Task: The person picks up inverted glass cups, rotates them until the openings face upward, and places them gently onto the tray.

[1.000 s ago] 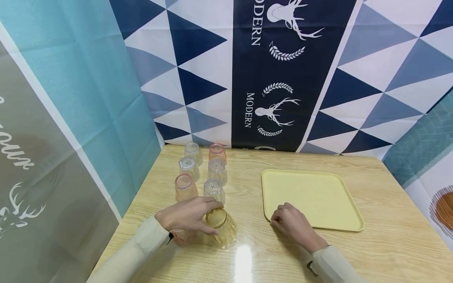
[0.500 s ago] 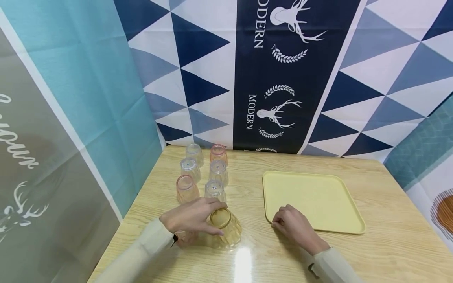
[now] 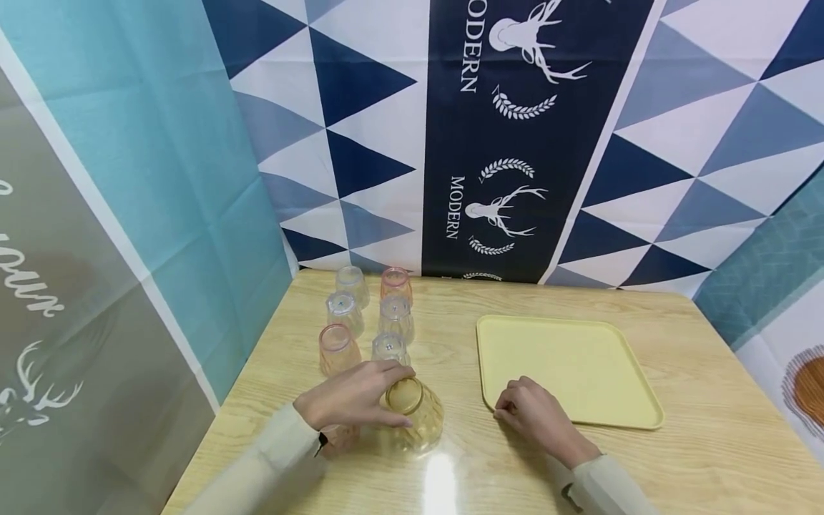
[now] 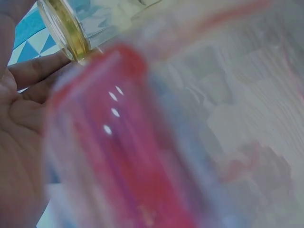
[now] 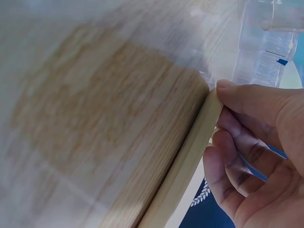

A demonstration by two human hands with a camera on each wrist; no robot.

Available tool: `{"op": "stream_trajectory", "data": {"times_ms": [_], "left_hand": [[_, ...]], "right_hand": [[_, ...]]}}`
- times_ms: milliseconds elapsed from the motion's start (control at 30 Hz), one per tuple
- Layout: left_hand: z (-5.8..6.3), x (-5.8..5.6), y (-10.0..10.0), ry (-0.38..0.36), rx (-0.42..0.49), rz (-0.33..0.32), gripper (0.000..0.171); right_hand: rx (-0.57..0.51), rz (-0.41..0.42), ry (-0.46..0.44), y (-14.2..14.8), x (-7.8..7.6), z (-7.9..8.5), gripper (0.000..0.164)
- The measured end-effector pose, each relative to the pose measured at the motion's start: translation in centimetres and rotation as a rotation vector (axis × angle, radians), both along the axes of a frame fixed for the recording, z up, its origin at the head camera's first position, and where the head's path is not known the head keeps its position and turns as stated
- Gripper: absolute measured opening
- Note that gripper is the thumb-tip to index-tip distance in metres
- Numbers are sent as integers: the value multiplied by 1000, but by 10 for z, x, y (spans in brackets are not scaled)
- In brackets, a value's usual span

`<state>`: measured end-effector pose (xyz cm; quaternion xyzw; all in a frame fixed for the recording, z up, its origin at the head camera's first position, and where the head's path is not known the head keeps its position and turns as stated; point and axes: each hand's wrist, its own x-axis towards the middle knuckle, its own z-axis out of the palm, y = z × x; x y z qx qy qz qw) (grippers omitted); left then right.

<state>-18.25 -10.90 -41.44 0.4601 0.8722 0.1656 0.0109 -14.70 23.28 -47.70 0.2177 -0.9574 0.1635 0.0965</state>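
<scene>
My left hand (image 3: 357, 400) grips an upside-down yellow drinking glass (image 3: 421, 422) near its base, thumb on the near side and fingers on the far side. In the left wrist view the base of that yellow glass (image 4: 71, 31) shows beside the fingers, while a blurred pink glass (image 4: 133, 142) fills the foreground. From above, this pink glass (image 3: 337, 438) stands partly hidden under the left wrist. At the near left corner of a pale yellow tray (image 3: 560, 357), my right hand (image 3: 537, 415) pinches the rim; the thumb presses the edge (image 5: 209, 107) and the other fingers are curled.
Several upside-down glasses stand in two rows at the table's left, among them a pink glass (image 3: 338, 350), a clear glass (image 3: 390, 347) and a rear pink glass (image 3: 395, 284). Patterned cloth (image 3: 360, 143) hangs behind the wooden table (image 3: 444, 343).
The left hand and the yellow glass have shifted slightly to the right, away from the pink glass under the wrist. The right hand keeps its place at the tray corner.
</scene>
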Motion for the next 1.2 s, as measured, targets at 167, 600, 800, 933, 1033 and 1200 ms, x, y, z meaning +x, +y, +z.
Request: {"op": "stream_trajectory", "data": {"times_ms": [167,600,800,933,1033,1200], "left_hand": [[-2,0,2,19,9,25,69],[0,2,10,6,33,68,69],[0,1,13,-27,52,90,69],[-1,1,17,-13,60,99,69],[-2,1,20,4,66,99,70],[-4,1,25,14,72,93,70]], "right_hand": [[-10,-5,1,1,1,1,16],[-2,11,12,-1,2,1,15],[-1,4,14,0,2,1,15],[-5,5,20,1,2,1,15],[-7,11,23,1,2,0,15],[-13,20,17,2,2,-1,15]]}}
